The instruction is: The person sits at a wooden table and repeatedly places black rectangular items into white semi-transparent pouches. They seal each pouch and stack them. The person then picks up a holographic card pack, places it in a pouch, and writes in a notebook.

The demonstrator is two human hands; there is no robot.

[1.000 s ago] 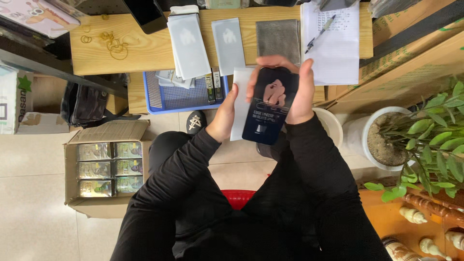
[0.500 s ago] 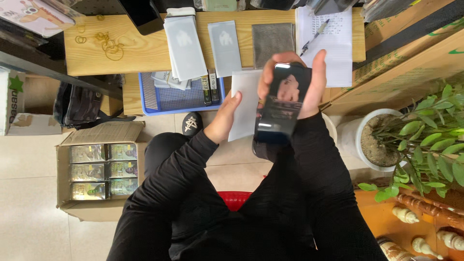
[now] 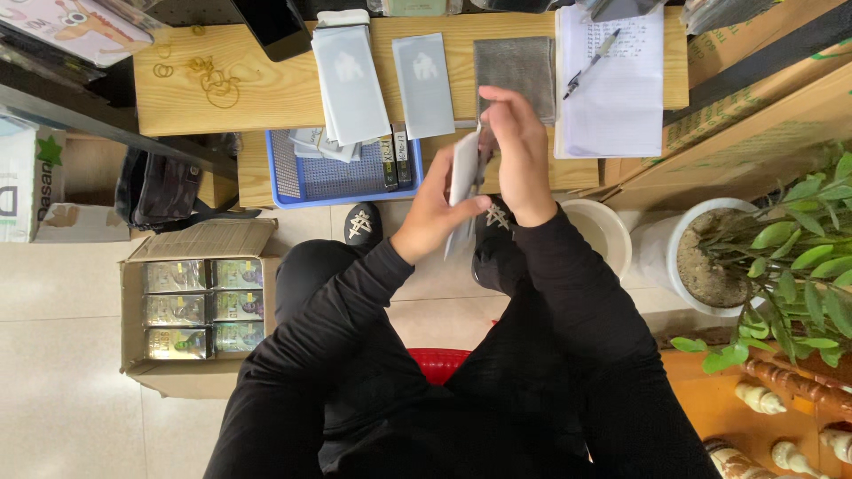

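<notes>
Both hands are raised in front of me above my knees. My left hand [image 3: 432,206] and my right hand [image 3: 519,151] together hold a flat pouch [image 3: 465,168], dark on one face and pale on the other, turned edge-on toward the camera. On the low wooden table [image 3: 222,111] beyond lie a stack of pale silver pouches [image 3: 349,82], a single silver pouch [image 3: 423,84] and a dark grey pouch [image 3: 514,66].
A blue mesh tray [image 3: 333,177] sits under the table edge. A notepad [image 3: 612,98] with a pen [image 3: 591,62] lies at the table's right. An open cardboard box of small packets [image 3: 202,306] stands on the floor at left; a potted plant [image 3: 754,266] stands at right.
The pouch, first held flat with its dark face toward me, was lifted higher and turned until it shows edge-on. Both hands moved up toward the table.
</notes>
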